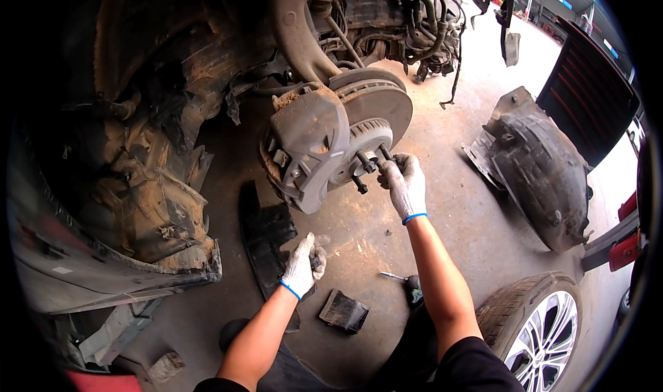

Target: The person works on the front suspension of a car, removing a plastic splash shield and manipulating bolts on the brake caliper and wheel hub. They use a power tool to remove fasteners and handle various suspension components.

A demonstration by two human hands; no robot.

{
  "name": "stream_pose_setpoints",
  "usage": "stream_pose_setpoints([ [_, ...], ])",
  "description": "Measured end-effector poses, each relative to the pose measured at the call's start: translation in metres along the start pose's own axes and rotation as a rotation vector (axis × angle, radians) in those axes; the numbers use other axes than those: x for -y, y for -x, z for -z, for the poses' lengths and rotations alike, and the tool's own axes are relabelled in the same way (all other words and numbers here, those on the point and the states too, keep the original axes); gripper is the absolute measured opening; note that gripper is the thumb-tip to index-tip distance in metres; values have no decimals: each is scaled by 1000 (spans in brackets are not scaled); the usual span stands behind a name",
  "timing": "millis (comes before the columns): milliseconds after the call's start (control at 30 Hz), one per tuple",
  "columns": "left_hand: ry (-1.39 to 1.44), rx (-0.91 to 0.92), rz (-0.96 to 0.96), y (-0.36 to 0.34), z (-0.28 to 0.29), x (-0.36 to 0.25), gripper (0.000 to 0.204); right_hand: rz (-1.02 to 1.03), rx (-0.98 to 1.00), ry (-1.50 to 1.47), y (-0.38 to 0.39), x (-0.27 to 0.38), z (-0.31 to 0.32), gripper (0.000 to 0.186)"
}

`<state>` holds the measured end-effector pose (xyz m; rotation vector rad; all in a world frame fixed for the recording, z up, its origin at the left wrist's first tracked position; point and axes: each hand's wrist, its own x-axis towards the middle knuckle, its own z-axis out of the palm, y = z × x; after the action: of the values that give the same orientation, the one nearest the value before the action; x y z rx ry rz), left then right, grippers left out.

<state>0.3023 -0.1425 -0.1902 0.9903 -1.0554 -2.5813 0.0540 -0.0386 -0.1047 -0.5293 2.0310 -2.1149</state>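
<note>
My right hand [406,185], in a white knit glove with a blue cuff, pinches a dark wheel bolt [385,152] at the hub face. Two more dark wheel bolts stick out beside it, one near the centre [367,162] and one lower down [360,185]. Behind them is the bare brake disc [390,109], with the dusty brake caliper [311,126] on its left side. My left hand [300,269], gloved the same way, is held low in front of the hub. Its fingers curl round something small and dark, too covered to name.
On the right lie a black wheel arch liner [532,171] and a wheel with a silver rim [545,330]. A tool with a metal shaft [395,276] and a dark plastic piece [345,312] lie on the floor near me. The car's body panel [124,281] juts in from the left.
</note>
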Motion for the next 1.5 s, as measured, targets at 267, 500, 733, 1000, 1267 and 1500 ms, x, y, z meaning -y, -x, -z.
stream_pose_setpoints([
  [267, -2, 2, 6, 0, -6, 2, 49, -296, 124, -229, -9, -1, 8, 35],
  [500, -12, 21, -26, -1, -2, 2, 49, -145, 98, -221, -2, -6, 1, 30],
  [733, -21, 27, -3, -1, -4, 2, 48, -173, 89, -99, 4, 2, 2, 28],
  [1000, -20, 36, 6, -1, -3, 4, 49, -242, 144, -342, -5, -2, 5, 29],
  [1267, 1, 18, 22, 2, -5, 1, 49, -164, 89, -254, -3, -1, 2, 28],
  [1500, -4, -16, 48, 2, -6, 4, 49, -347, 165, -308, -6, 5, 8, 30],
])
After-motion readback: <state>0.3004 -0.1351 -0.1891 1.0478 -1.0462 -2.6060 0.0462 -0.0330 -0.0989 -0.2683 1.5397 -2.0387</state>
